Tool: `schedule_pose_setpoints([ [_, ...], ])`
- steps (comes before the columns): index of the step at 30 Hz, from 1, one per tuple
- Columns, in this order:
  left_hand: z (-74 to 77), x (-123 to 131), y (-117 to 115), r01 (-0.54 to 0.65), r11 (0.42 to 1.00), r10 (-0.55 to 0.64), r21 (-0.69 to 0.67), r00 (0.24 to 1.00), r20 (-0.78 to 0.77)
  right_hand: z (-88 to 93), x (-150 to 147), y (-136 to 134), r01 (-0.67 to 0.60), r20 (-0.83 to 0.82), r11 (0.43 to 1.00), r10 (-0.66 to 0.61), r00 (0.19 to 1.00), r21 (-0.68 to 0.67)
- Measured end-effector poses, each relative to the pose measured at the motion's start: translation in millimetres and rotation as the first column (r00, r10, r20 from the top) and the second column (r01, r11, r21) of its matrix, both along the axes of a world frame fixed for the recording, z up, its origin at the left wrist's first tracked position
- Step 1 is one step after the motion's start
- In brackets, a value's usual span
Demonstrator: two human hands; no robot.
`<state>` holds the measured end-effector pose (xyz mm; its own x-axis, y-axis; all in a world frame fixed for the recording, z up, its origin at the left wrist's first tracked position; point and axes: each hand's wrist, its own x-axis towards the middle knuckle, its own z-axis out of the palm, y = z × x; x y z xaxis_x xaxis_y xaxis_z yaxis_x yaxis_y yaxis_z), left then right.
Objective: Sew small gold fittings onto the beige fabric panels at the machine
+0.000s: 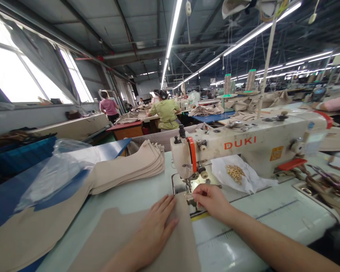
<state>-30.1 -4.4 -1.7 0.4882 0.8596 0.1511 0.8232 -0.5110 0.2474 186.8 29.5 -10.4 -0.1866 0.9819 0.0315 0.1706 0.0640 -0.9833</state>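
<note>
My left hand [155, 230] lies flat, fingers stretched out, on a beige fabric panel [110, 238] spread over the sewing machine bed. The panel's far corner reaches the needle area of the white sewing machine [209, 143]. Close by the presser foot, my right hand [212, 200] has its thumb and fingertips pinched together. A small pale bit shows at those fingertips, too small to name. Behind the right hand, a heap of small gold-coloured metal pieces [234, 174] rests on a white sheet [252, 181].
Stacked beige panels [130, 166] lie at the left, beside clear plastic [59, 170] on a blue surface. Scissors [328, 175] and straps fill a tray at the right. Co-workers [166, 111] are farther off; another person's pink sleeve [337, 102] shows at the right.
</note>
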Motion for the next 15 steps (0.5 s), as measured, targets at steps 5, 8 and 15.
schedule_pose_setpoints([
  [5,-7.3,11.7,-8.2,-0.068,0.997,0.066,-0.023,0.994,-0.09,8.5,-2.1,2.0,-0.058,0.077,0.989,0.069,0.995,-0.136],
  [8,-7.0,18.4,-9.9,-0.099,0.995,0.097,-0.024,0.992,-0.08,11.7,-7.3,5.4,-0.092,0.13,0.981,0.115,0.985,-0.173],
  [15,-15.8,10.8,-8.3,-0.122,0.991,0.121,0.055,0.993,0.005,18.4,-17.3,20.3,-0.136,0.201,0.948,0.199,0.959,-0.288],
])
